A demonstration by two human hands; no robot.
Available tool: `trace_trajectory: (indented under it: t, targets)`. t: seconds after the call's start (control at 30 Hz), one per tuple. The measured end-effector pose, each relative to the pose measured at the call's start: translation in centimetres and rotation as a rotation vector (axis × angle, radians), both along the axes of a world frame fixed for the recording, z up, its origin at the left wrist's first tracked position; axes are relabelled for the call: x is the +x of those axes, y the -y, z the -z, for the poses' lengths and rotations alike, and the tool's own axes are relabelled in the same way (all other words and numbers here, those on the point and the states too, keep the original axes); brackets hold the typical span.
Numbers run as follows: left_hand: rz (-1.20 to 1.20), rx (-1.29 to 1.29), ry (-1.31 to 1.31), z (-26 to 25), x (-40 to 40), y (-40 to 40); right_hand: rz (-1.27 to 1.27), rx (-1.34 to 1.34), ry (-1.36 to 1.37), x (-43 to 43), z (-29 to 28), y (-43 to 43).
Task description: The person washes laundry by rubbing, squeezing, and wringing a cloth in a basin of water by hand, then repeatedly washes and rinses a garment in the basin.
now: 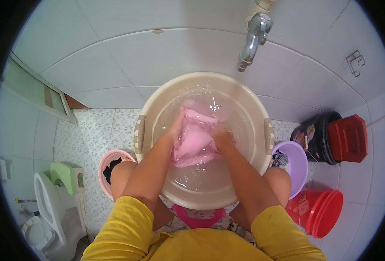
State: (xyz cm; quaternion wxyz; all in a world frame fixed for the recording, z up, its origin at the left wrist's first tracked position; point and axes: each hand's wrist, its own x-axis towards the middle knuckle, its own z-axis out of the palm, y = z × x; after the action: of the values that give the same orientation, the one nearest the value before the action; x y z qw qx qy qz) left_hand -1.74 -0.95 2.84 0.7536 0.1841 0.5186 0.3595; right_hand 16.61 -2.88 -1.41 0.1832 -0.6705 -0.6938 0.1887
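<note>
A large beige plastic basin [208,204] of water stands before me, with a spotted handle on each side. In its middle lies a wet pink cloth [194,143], partly under water and bulging upward at its centre. My left hand [179,120] is at the left edge of the cloth, its fingers partly hidden by cloth and water. On the cloth's right side is my right hand [222,132], blurred by the water, its fingers hard to make out. Whether either hand grips the cloth cannot be told.
A chrome tap [251,44] juts from the tiled wall above the basin. Pink [103,166] and purple [301,166] basins holding clothes flank my knees. Black [316,137] and red [326,212] buckets stand right. A green stool [63,174] and a white toilet [54,212] are left.
</note>
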Motion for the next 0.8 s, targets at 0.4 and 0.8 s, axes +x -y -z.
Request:
trace_trajectory:
  t: [0.4, 0.8]
  targets:
    - [0.092, 0.177, 0.309, 3.7, 1.0, -0.4, -0.078, 0.152, -0.239, -8.1, -8.8, 2.7]
    - [0.033, 0.253, -0.065, -4.1, 0.1, 1.7, 0.324, 0.179, -0.140, 1.1, -8.5, -3.4]
